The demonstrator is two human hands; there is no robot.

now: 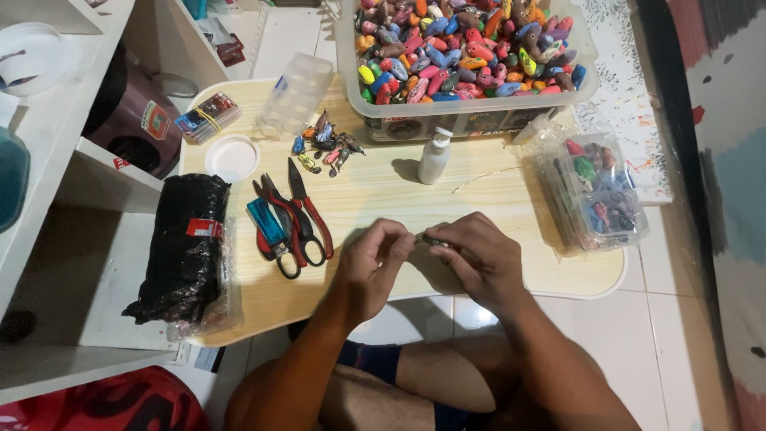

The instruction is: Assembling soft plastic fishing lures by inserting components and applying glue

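Both hands, left hand (373, 263) and right hand (477, 257), pinch fingers closed on small dark piece (433, 239); black red-labelled bundle (185, 246) lies left.

Left hand (375, 259) and right hand (475, 255) meet, fingers pinched together.

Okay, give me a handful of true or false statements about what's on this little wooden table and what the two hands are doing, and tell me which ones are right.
1. Both hands pinch one small dark piece between them. True: left hand and right hand meet on it.
2. The big clear bin is filled with plain white pieces. False: it holds many-coloured lures.
3. The red-handled pliers lie left of the hands. True.
4. The small white bottle lies on its side. False: it stands upright.
5. The blue lighter is in the right hand. False: it lies on the table by the pliers.
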